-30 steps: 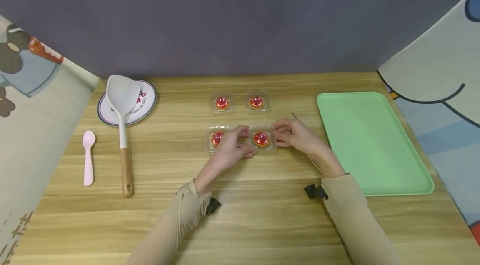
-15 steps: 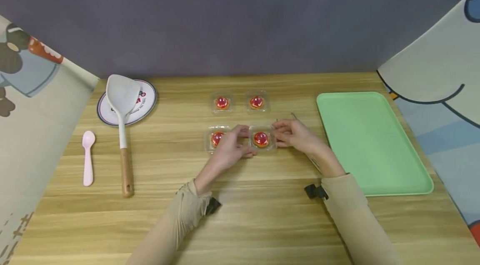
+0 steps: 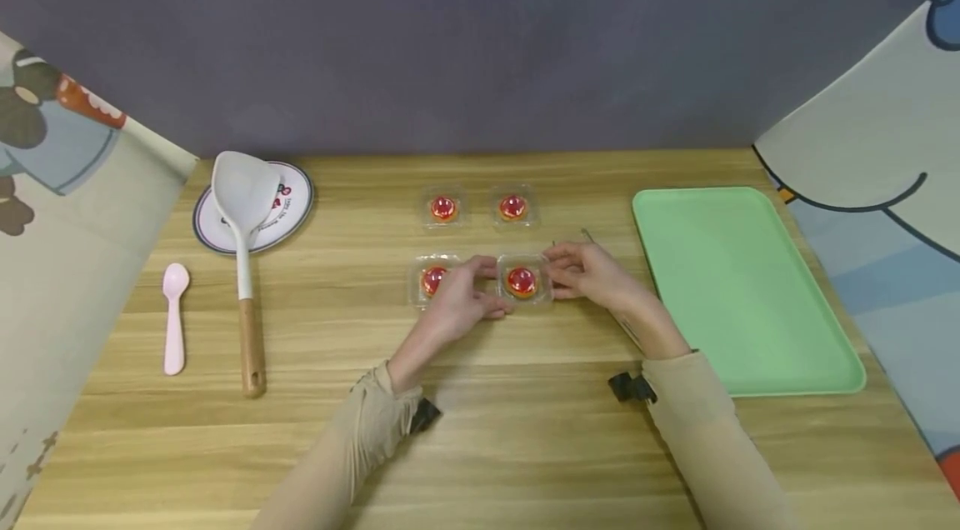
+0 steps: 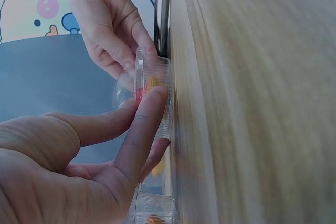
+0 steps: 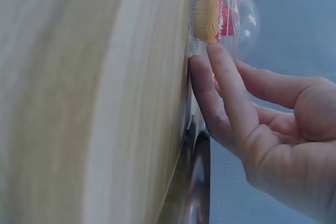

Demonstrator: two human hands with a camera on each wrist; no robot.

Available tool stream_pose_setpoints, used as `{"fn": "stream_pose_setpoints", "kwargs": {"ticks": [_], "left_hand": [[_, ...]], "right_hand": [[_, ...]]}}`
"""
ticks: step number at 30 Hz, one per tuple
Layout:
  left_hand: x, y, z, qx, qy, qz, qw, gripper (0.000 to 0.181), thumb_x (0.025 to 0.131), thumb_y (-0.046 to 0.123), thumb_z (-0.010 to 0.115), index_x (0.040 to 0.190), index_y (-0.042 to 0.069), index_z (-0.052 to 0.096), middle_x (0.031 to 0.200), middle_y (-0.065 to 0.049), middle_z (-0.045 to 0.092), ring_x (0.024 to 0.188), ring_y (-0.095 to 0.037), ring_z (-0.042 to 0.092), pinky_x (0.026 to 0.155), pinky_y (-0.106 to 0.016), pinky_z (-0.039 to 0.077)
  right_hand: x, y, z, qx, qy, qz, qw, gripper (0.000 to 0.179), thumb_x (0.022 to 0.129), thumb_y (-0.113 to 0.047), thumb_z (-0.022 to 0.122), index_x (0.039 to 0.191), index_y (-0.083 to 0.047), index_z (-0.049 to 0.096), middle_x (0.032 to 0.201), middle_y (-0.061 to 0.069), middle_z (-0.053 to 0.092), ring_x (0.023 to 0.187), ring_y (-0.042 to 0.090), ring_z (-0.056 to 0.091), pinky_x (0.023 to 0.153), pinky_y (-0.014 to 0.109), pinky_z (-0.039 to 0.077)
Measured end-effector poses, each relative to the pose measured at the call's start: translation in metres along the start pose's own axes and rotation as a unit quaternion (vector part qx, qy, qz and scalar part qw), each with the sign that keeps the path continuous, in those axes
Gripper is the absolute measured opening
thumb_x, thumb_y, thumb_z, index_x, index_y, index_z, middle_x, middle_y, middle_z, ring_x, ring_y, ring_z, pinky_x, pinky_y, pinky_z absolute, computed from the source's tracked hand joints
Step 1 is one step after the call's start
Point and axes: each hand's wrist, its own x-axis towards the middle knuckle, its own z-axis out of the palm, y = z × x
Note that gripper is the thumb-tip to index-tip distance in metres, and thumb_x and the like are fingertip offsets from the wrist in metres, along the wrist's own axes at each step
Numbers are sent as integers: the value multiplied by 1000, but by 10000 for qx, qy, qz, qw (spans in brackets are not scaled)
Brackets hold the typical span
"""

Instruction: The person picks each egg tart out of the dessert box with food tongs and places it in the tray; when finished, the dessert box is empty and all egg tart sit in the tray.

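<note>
In the head view, a clear plastic box (image 3: 522,282) with a red-topped tart inside sits between my two hands. My left hand (image 3: 456,298) pinches its left side between thumb and fingers. From the other side, my right hand (image 3: 594,275) holds the right edge with its fingertips. The left wrist view has the box (image 4: 164,69) edge-on, at the table surface. A domed lid and yellow pastry show on the box (image 5: 207,22) in the right wrist view. Another tart box (image 3: 432,280), partly hidden by my left hand, stands just left of it.
Two more tart boxes, a left one (image 3: 443,208) and a right one (image 3: 513,207), stand farther back. A thin metal utensil (image 3: 627,328) lies under my right hand. The green tray (image 3: 750,297) is at right; a white turner (image 3: 246,188) on a plate (image 3: 296,213) and pink spoon (image 3: 175,322) at left.
Both hands keep the same hold on the box, with hardly any motion. The whole head view has shifted by a few pixels.
</note>
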Motion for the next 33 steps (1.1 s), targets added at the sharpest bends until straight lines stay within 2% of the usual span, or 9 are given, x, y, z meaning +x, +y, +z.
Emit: {"fn": "stream_pose_setpoints", "kwargs": {"ticks": [10,17,30,33], "left_hand": [[0,-2,0,-31,-5,159,9999,70,90,-15,75,153,-8,45,145,-29,57,91,-30,76,79,-31,68],[0,-1,1,73,52,168,9998,71,90,-15,75,154,-8,44,145,-30,58,90,-30,76,78,-31,68],[0,-1,0,61,64,384,9992,68,90,-16,75,150,-9,45,140,-33,60,90,-35,77,77,-31,69],[0,-1,1,111,82,330,9994,69,90,-16,75,152,-8,45,141,-32,60,89,-34,77,77,-31,68]], "right_hand": [[-1,-1,0,98,81,76,9999,42,111,5,49,148,22,40,136,41,54,125,50,61,96,33,63],[-2,-2,0,50,-22,-59,10000,42,110,6,49,147,24,40,136,43,54,125,52,61,97,34,63],[0,0,-3,33,-31,-108,9999,41,110,6,50,146,24,41,134,43,55,124,50,62,98,37,63],[0,0,-4,49,-51,-105,9999,42,110,6,50,146,25,40,134,43,55,124,51,62,99,37,63]]}}
